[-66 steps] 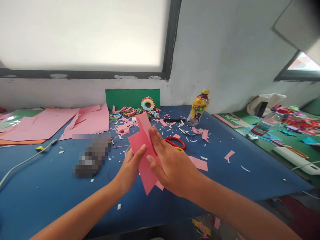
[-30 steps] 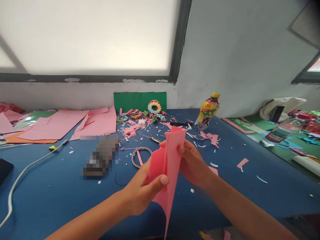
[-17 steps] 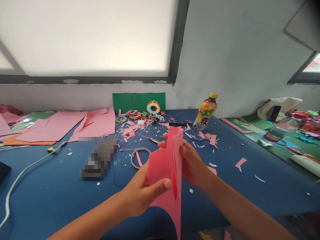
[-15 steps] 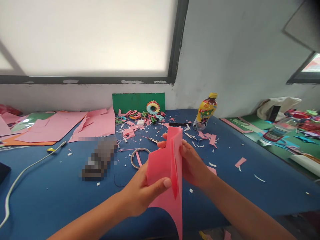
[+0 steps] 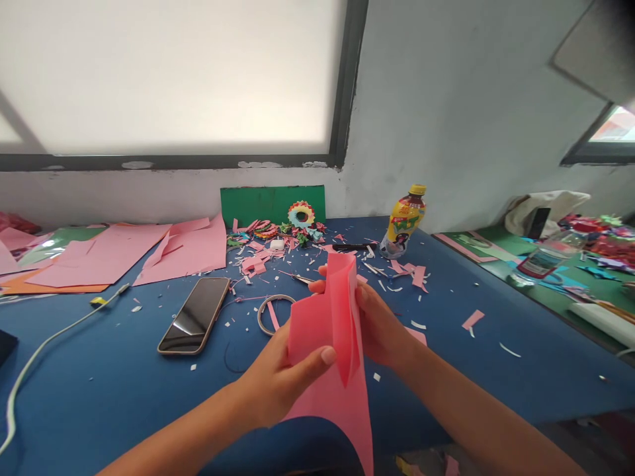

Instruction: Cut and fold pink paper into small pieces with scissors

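Between my two hands is a folded sheet of pink paper (image 5: 312, 324), raised over the front of the blue table. Its layers stand upright in the middle, and a curved lower part hangs toward the table's near edge. My left hand (image 5: 278, 380) grips the left side, thumb on the near face and fingers behind the paper. My right hand (image 5: 380, 324) closes on the right side; its fingertips are partly hidden behind the layers. Just beyond the left hand lies a roll of tape (image 5: 262, 318), and scissors (image 5: 301, 279) show partly behind the paper.
A phone (image 5: 195, 316) lies to the left, near a white cable (image 5: 54, 337). Pink sheets (image 5: 99, 254) spread along the back left. A yellow-labelled bottle (image 5: 404, 221) stands at the back right. Paper scraps (image 5: 255, 264) litter the middle, before a green board (image 5: 248, 203).
The folded layers have turned a little, showing more of their inner face, and the hanging lower part has swung slightly right. Both hands keep their hold. The view has shifted slightly.
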The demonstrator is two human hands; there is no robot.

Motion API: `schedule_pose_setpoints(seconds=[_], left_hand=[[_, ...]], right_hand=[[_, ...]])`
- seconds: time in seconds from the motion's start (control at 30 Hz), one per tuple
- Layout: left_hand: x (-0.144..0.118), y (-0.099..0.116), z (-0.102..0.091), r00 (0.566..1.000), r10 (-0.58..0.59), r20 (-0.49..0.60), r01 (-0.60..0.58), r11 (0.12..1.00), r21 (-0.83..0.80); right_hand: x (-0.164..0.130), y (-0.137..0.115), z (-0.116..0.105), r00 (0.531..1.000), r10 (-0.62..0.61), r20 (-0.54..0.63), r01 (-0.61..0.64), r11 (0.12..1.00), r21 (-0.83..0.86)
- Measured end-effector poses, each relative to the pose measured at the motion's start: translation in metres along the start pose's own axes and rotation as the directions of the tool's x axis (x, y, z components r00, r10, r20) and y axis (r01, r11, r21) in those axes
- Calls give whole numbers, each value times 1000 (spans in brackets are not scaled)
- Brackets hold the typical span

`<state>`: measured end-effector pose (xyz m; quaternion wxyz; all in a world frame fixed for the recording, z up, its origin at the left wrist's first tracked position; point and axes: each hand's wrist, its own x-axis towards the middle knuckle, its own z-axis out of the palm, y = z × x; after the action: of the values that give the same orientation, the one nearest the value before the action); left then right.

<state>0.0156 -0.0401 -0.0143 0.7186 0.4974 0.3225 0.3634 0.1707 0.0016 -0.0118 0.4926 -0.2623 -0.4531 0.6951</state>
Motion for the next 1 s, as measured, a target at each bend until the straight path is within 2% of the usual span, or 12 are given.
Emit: schedule_pose_setpoints(seconds=[0.17, 0.4, 0.53, 0.73, 0.8, 0.9, 1.0], left_hand=[[0, 1, 2, 1000, -14, -3, 14, 1000, -14], [0, 2, 2, 1000, -13, 22, 14, 999, -51], [1, -1, -1, 1000, -17, 23, 19, 997, -76], [7, -2, -3, 993, 27, -115, -39, 993, -107], [10, -1, -5, 989, 21, -150, -38, 993, -110], [14, 1, -7, 971, 58, -232, -83, 992, -99], [17, 4, -9, 932, 120, -343, -150, 987, -61]], right_hand=[[1, 0, -1, 998, 43, 46, -47, 995, 88], [2, 0, -3, 997, 73, 19, -73, 997, 39], [0, -4, -2, 995, 81, 66, -83, 996, 26], [-4, -5, -5, 998, 23, 60, -22, 1000, -12], [-3, -7, -8, 1000, 7, 19, -6, 999, -33], [1, -13, -13, 992, -62, -106, 55, 996, -71], [8, -19, -19, 944, -203, -258, 191, 979, -71]])
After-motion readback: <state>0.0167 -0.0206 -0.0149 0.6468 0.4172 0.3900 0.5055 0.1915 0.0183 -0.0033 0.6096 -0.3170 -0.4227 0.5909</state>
